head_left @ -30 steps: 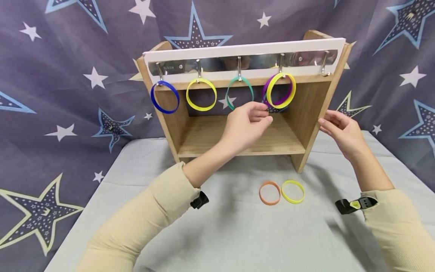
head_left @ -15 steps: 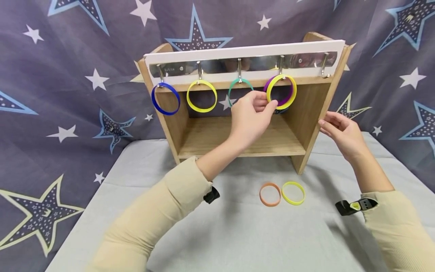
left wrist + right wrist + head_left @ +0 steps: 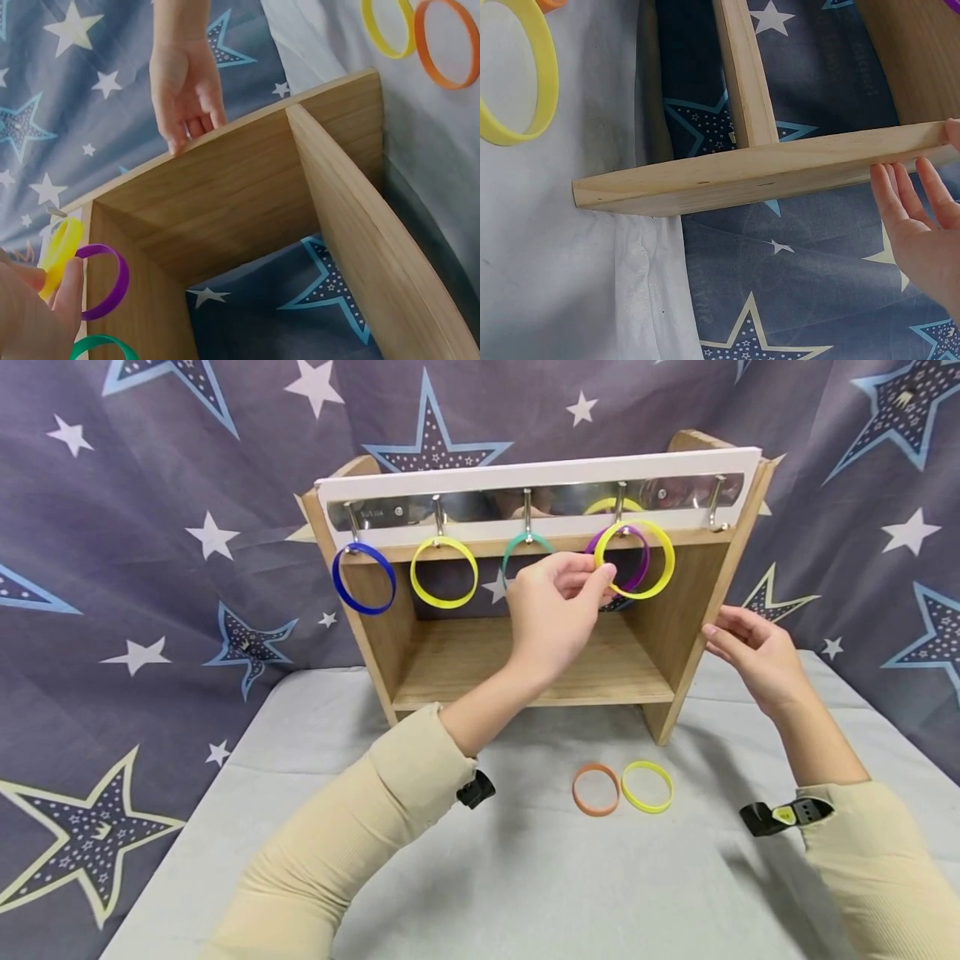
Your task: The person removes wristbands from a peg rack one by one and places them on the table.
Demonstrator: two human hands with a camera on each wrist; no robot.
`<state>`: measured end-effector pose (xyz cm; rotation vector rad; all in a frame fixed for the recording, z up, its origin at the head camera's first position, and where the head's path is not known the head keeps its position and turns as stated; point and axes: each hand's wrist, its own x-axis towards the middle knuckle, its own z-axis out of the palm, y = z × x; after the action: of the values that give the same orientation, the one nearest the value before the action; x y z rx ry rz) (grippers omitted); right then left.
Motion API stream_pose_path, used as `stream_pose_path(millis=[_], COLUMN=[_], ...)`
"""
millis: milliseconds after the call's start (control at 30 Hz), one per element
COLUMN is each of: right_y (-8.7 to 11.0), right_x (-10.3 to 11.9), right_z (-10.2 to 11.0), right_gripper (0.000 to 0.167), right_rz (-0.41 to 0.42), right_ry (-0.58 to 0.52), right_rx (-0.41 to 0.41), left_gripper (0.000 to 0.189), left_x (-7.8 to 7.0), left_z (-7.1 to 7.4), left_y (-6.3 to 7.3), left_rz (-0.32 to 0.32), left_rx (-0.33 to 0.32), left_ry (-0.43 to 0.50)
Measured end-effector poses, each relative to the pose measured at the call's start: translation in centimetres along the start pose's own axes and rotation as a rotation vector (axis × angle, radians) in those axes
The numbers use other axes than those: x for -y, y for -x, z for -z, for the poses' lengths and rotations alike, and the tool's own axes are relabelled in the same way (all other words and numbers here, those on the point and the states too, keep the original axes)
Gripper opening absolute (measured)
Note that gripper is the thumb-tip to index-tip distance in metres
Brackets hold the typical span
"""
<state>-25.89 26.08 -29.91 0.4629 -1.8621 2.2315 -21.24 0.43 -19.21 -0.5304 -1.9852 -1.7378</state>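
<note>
In the head view my left hand (image 3: 558,606) pinches a yellow silicone wristband (image 3: 665,560) between thumb and fingers at the fourth hook. Whether the band is still looped over that hook, I cannot tell. Behind it hangs a purple wristband (image 3: 641,568); the left wrist view shows this purple band (image 3: 120,289) beside the fingers. A teal wristband (image 3: 517,545), partly covered by my left hand, hangs on the third hook. My right hand (image 3: 765,664) rests against the right side panel of the wooden shelf (image 3: 678,635), thumb at its front edge and fingers along its outer face.
On the first two hooks hang a blue wristband (image 3: 393,581) and another yellow wristband (image 3: 444,603). The rightmost hook (image 3: 716,510) bears no band. An orange wristband (image 3: 576,797) and a yellow one (image 3: 670,789) lie on the grey cloth before the shelf.
My left hand has reached right and up, taken hold of the yellow wristband, and shifted it slightly right, away from the purple one. The right hand stays in place.
</note>
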Motion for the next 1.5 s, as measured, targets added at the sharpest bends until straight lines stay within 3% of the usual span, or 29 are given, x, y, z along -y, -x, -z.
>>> stream_pose_path(millis=[400, 633, 1033, 1300, 1500], right_y=[0.0, 0.0, 0.0, 0.0, 0.0], right_x=[0.0, 0.0, -0.1, -0.1, 0.0], right_z=[0.0, -0.1, 0.0, 0.1, 0.0], right_gripper=[0.025, 0.025, 0.026, 0.025, 0.025], right_rz=[0.004, 0.015, 0.018, 0.004, 0.012], right_ry=[0.005, 0.013, -0.014, 0.002, 0.030], right_rx=[0.004, 0.006, 0.010, 0.008, 0.001], left_gripper=[0.019, 0.020, 0.023, 0.023, 0.024], left_x=[-1.1, -0.6, 0.6, 1.1, 2.1], left_z=[0.5, 1.1, 1.7, 1.7, 1.9], left_y=[0.2, 1.1, 3.4, 3.8, 3.8], left_rz=[0.100, 0.177, 0.370, 0.525, 0.605], left_rx=[0.045, 0.052, 0.127, 0.107, 0.100], left_ry=[0.213, 0.297, 0.344, 0.369, 0.339])
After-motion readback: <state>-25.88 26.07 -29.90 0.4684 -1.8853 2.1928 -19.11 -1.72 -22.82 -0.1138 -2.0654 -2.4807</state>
